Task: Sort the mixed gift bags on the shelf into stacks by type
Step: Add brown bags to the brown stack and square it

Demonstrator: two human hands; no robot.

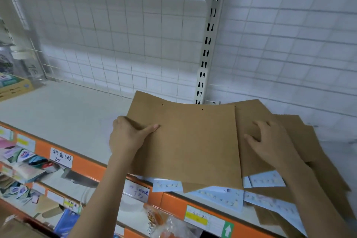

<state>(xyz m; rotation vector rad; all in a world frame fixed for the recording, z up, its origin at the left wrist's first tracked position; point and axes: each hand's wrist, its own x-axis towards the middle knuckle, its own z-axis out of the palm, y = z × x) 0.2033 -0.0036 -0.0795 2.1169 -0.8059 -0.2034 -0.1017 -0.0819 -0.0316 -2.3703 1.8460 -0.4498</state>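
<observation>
Then the left hand (128, 137) pinched the top brown bag (185, 145) at its left edge, thumb lying on the upper face and fingers curled underneath. Right of that grip, the right hand (270, 141) rested with spread, relaxed fingers on a second brown bag (251, 121), holding nothing. Below both hands, pale blue bags (222, 197) poked out from the pile, overhanging the shelf (67, 106) and its orange edge (87, 164).

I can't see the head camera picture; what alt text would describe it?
A person's left hand grips the left edge of a flat brown paper gift bag atop a messy pile on a white shelf, while the right hand presses on the brown bag beneath. Pale blue patterned bags poke out below.
</observation>
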